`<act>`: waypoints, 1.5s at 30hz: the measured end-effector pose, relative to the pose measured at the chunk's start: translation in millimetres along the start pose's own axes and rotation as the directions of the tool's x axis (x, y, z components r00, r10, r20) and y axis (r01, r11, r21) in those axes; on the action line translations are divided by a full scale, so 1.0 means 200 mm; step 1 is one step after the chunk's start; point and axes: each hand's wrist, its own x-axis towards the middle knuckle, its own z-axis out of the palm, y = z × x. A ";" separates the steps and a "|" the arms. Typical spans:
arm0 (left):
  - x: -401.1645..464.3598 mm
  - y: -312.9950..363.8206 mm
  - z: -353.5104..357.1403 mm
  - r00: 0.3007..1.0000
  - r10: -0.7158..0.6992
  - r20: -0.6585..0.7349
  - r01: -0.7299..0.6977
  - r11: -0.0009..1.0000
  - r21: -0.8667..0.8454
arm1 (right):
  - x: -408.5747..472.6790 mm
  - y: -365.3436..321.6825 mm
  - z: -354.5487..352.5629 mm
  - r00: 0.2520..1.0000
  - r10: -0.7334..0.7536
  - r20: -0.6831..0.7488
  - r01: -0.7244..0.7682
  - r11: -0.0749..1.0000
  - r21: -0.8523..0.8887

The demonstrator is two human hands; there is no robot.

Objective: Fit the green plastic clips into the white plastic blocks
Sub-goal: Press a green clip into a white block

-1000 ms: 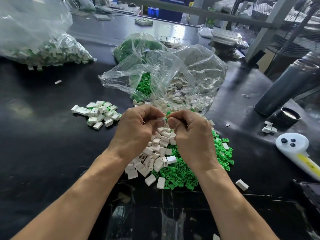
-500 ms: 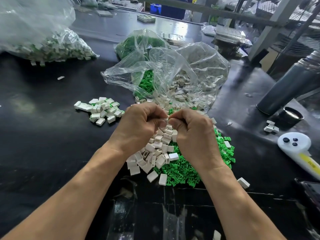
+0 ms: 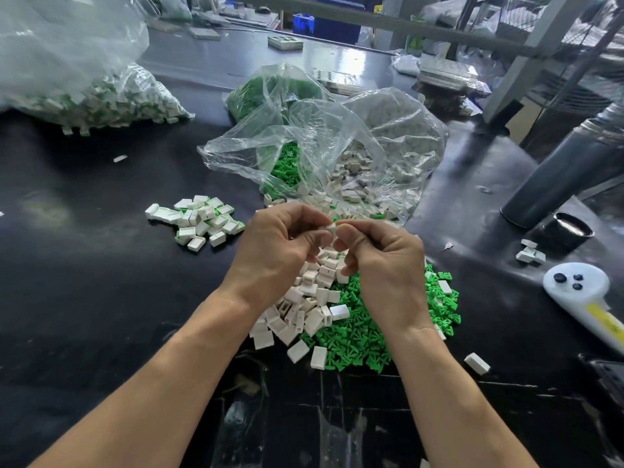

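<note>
Clearly my left hand (image 3: 280, 251) and right hand (image 3: 381, 261) both pinch one small white plastic block (image 3: 331, 228) between fingertips, above the loose pile of bright green plastic clips (image 3: 358, 336). I judge it light, stiff and slippery, so I'd grip its flat sides; whether a clip sits inside, I cannot tell.

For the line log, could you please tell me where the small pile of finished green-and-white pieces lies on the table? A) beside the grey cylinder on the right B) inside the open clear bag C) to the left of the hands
C: the pile of finished pieces lies on the black table, left of the left hand and right hand.
</note>
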 end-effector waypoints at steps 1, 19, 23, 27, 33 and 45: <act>0.00 0.00 0.00 1.000 0.024 0.003 -0.024 0.999 0.046 | 0.00 0.00 0.00 1.000 0.011 -0.005 -0.011 1.000 0.017; -0.04 0.05 0.08 0.995 0.094 0.036 -0.093 0.996 -0.015 | -0.02 -0.05 0.03 0.968 0.188 0.166 -0.211 0.968 0.138; -0.05 0.06 0.10 0.994 0.096 0.046 -0.095 0.995 -0.019 | -0.02 -0.05 0.04 0.981 0.153 0.122 -0.174 0.967 0.184; -0.05 0.07 0.11 0.994 0.096 0.051 -0.094 0.995 -0.041 | -0.03 -0.05 0.06 0.987 0.149 0.064 -0.159 0.969 0.189; -0.06 0.07 0.11 0.996 0.079 0.038 -0.075 0.993 -0.090 | -0.02 -0.05 0.07 0.973 0.198 0.121 -0.227 0.917 0.327; -0.06 0.06 0.13 0.998 0.044 0.052 -0.036 0.988 -0.147 | -0.01 -0.02 0.08 0.988 0.152 0.012 -0.151 0.961 0.233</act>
